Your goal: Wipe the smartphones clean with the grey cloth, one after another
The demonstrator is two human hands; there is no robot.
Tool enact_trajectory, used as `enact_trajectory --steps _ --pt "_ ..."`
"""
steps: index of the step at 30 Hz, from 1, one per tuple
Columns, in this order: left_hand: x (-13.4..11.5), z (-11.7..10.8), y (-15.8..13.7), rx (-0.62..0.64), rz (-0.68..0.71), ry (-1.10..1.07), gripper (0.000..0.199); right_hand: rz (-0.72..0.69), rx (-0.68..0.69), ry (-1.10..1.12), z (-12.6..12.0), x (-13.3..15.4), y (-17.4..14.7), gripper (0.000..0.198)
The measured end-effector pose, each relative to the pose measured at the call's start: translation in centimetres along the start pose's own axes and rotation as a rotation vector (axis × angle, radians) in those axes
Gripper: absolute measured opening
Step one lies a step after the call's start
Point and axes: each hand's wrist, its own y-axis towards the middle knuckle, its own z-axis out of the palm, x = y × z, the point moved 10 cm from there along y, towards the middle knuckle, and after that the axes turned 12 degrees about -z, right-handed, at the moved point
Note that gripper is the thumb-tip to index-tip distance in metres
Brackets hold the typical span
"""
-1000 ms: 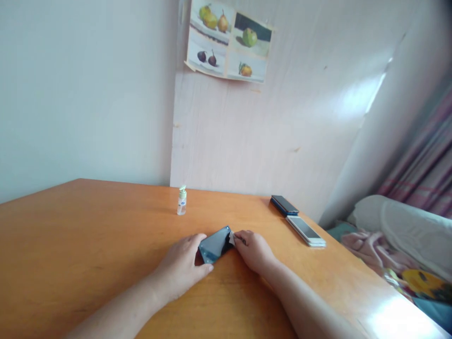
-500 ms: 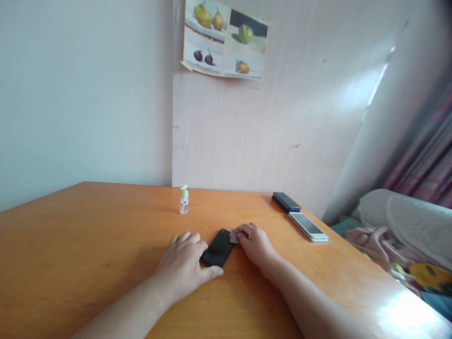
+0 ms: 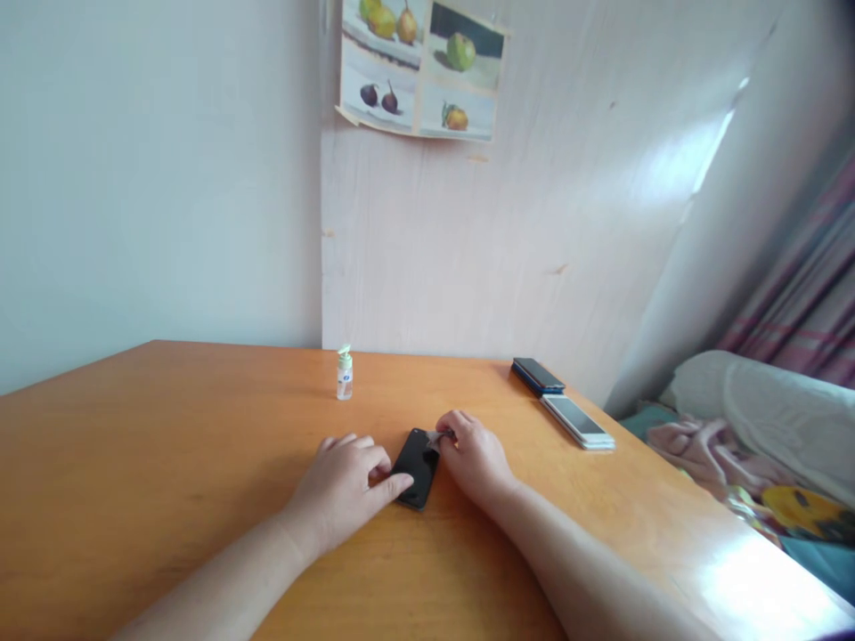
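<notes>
A black smartphone (image 3: 417, 485) lies on the wooden table between my hands, its glossy face up. My left hand (image 3: 347, 490) grips it by the left side, the thumb over the lower part of the face and the index finger bent at the edge. The other left fingers curl over the table. At the phone's upper right corner, my right hand (image 3: 474, 454) pinches a small grey cloth or wipe (image 3: 434, 436) and holds it against the phone. The right fingertips partly hide this piece.
A small clear pump bottle (image 3: 344, 378) with a pale green top stands behind the left hand. Toward the right edge of the wooden table (image 3: 200, 418) lie a dark phone (image 3: 538, 374) and white phones (image 3: 578, 420), apparently stacked. Bedding (image 3: 735, 401) lies beyond that edge.
My left thumb has moved from below the phone's near end onto its face. The right hand's cloth has shifted slightly inward over the upper corner and looks more crumpled. The view has tilted slightly.
</notes>
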Motion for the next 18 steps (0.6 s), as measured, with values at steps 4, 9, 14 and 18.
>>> enact_trajectory --steps 4,9,14,18 --pt "0.9 -0.1 0.4 -0.034 -0.022 -0.052 0.035 0.057 -0.030 0.053 0.5 -1.2 0.0 0.015" --pt "2.1 -0.3 0.7 -0.072 -0.053 -0.136 0.032 0.230 -0.111 0.162 1.3 -4.9 -0.2 0.015" --pt "3.2 -0.3 0.7 -0.079 -0.127 -0.199 0.032 0.297 -0.148 0.241 2.2 -6.8 -0.3 0.026" --pt "3.2 -0.5 0.5 -0.091 -0.150 -0.177 0.031 0.287 -0.133 0.278 2.8 -6.8 -0.2 0.024"
